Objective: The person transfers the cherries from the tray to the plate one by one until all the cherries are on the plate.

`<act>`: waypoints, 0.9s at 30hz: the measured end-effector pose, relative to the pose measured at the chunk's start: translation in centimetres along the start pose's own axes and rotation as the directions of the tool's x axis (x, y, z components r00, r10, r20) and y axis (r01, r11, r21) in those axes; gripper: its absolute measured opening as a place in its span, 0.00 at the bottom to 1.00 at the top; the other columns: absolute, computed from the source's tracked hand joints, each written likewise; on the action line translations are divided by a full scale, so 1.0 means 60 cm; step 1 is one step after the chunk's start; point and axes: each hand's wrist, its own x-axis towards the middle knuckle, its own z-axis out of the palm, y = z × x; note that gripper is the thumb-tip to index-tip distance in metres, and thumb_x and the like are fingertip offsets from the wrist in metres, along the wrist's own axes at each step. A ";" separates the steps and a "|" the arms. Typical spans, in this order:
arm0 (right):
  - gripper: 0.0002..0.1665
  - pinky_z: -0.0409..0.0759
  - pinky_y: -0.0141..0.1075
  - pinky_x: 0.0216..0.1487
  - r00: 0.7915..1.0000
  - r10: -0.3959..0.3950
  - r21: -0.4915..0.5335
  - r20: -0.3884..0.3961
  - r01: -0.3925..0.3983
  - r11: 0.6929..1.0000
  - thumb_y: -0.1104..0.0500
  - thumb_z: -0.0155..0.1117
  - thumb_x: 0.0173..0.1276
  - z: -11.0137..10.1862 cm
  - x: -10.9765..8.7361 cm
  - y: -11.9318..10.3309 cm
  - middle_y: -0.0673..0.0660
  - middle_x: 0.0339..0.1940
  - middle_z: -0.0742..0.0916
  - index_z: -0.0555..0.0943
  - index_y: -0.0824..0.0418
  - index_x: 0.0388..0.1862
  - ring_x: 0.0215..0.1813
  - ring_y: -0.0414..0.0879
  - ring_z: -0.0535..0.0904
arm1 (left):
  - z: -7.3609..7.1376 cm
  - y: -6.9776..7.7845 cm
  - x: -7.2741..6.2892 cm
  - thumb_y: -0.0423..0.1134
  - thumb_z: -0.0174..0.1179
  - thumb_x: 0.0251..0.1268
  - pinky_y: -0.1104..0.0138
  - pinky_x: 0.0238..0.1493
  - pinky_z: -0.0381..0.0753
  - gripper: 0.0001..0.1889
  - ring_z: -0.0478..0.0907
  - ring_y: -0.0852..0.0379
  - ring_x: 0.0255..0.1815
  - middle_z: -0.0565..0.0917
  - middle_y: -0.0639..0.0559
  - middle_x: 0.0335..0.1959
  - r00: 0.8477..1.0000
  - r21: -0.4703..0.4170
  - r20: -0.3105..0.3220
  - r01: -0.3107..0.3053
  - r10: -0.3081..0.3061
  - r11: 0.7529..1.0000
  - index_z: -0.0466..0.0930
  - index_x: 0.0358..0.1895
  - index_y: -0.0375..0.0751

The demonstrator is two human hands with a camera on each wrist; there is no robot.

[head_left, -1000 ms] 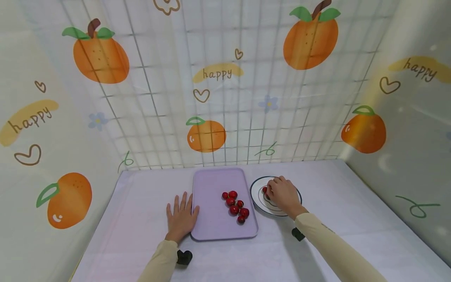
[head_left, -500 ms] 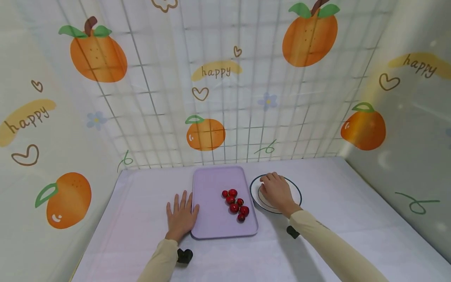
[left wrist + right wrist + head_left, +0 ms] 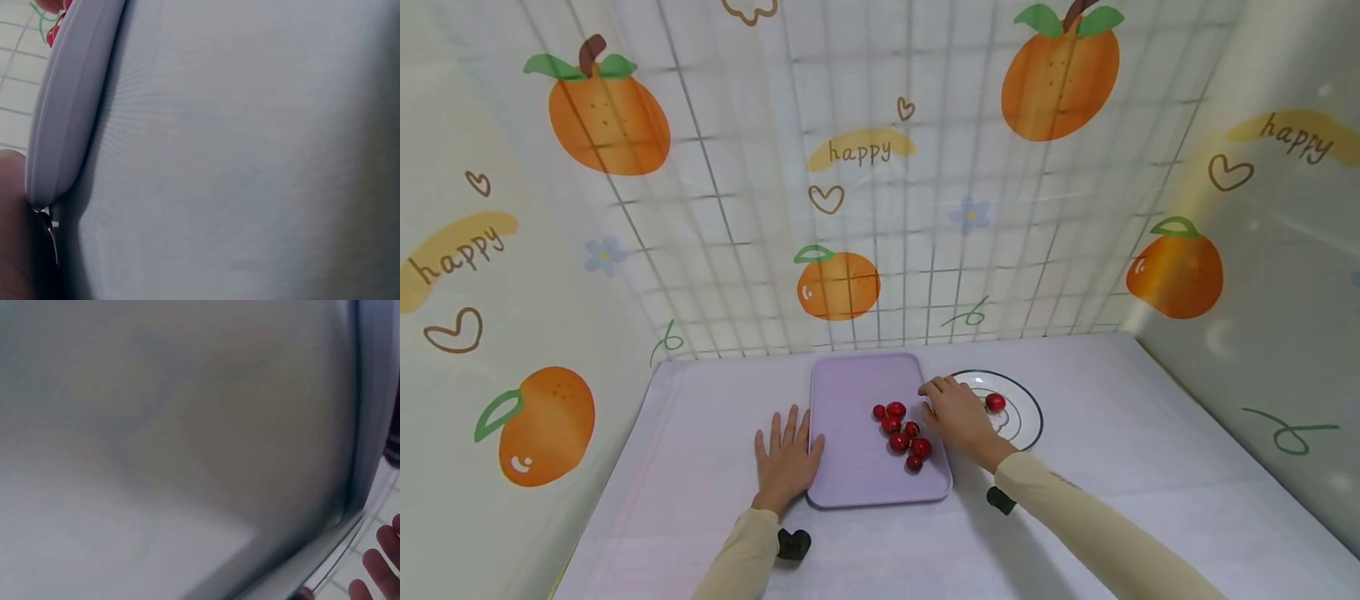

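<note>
My left hand (image 3: 786,469) lies flat with its fingers spread beside the lilac tray (image 3: 850,467), its thumb at the tray's left edge. Several red cherries (image 3: 898,442) sit in a loose cluster on the tray's right half. Over the gap between the tray and the white plate (image 3: 1026,429) is my right hand (image 3: 961,421), its bent fingers reaching above the tray's right rim. Whether they hold a cherry is hidden. One cherry (image 3: 995,402) shows on the plate. In the right wrist view, fingertips (image 3: 378,565) appear at the lower right edge, with no fruit visible between them.
A white cloth (image 3: 685,467) covers the table. Printed curtains with oranges (image 3: 838,286) hang behind and at both sides. Black heart-shaped pieces (image 3: 793,544) sit by both wrists.
My right hand has moved left from over the plate to the tray's right rim, uncovering a cherry on the plate. The left hand and the cherries on the tray stay put.
</note>
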 end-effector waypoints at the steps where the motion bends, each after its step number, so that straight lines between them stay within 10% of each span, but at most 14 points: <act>1: 0.16 0.81 0.51 0.65 1.000 0.001 0.010 0.010 -0.001 1.000 0.57 0.63 0.74 0.000 0.001 -0.005 0.57 0.55 0.87 0.82 0.59 0.57 0.60 0.54 0.81 | 0.002 -0.002 0.002 0.60 0.39 0.80 0.37 0.83 0.31 0.35 0.38 0.40 0.89 0.50 0.50 0.87 1.000 0.003 0.001 0.001 -0.001 1.000 0.54 0.83 0.51; 27: 0.26 0.80 0.58 0.65 0.994 -0.050 0.103 0.092 0.041 0.994 0.48 0.62 0.76 0.025 0.027 -0.046 0.59 0.62 0.87 0.78 0.57 0.68 0.65 0.57 0.82 | 0.006 -0.006 0.005 0.62 0.38 0.80 0.37 0.83 0.32 0.34 0.38 0.41 0.89 0.50 0.52 0.87 1.000 -0.007 -0.012 0.002 -0.002 1.000 0.55 0.83 0.53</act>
